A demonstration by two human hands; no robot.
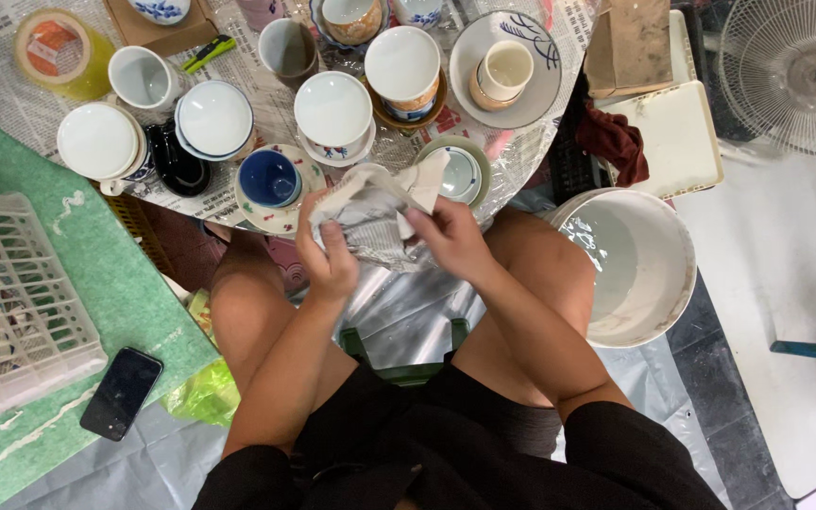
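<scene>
Hands [328,260] [450,236] both clutching crumpled cloth [370,212], crowded cups [332,109] just beyond, white bucket [677,241] at right knee

Round desk [531,142] in front of my knees, covered in newspaper under clear plastic sheet. On it: a blue cup [269,178] on a patterned saucer at the near edge; white bowls [214,119] stacked just left of it; another white bowl [333,108] behind; a black glazed piece [174,162] between bowls. A roll of tape [55,49] at far left, a green-handled cutter [208,52] beside a cardboard box. A pale cup [507,68] sits on a blue-painted plate. Floor: white bucket [677,283] to my right. Green surface [115,283] to my left carries a white plastic basket [11,302] and a dark phone [122,393].
</scene>
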